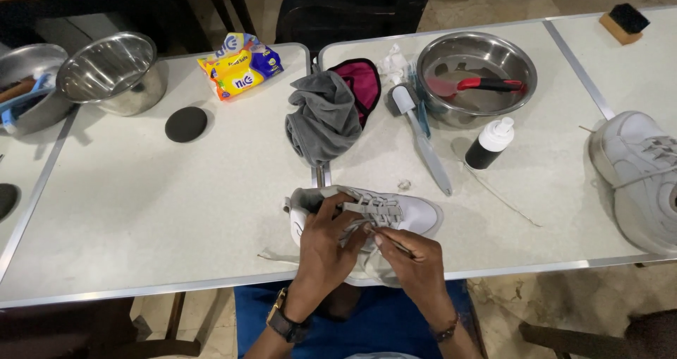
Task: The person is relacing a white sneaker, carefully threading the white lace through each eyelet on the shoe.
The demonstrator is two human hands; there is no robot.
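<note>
1. Holding a white sneaker (409, 214) at the near table edge, toe pointing right, lying just in front of me.
2. My left hand (326, 250) curls over the shoe's tongue area, fingers pressed onto the grey laces (370, 207).
3. My right hand (416, 260) pinches a lace end between thumb and forefinger, just beside the left hand's fingertips.
4. Loose lace tail (271, 258) trails left off the shoe onto the table (155, 211).
5. Behind the shoe: a grey cloth (321, 116) bunched over a pink-and-black cloth (363, 80).
6. Right of the cloths: long-handled brush (423, 137), steel bowl (476, 77) with a red-handled brush (486, 85) inside, small black bottle with white cap (490, 144).
7. Second white sneaker (642, 175) sits at the far right, well apart.
8. Far left: two more steel bowls (113, 70), a black round pad (185, 124), a yellow-blue packet (240, 64).
9. Wristwatch (282, 320) on my left wrist, bracelet on the right.
</note>
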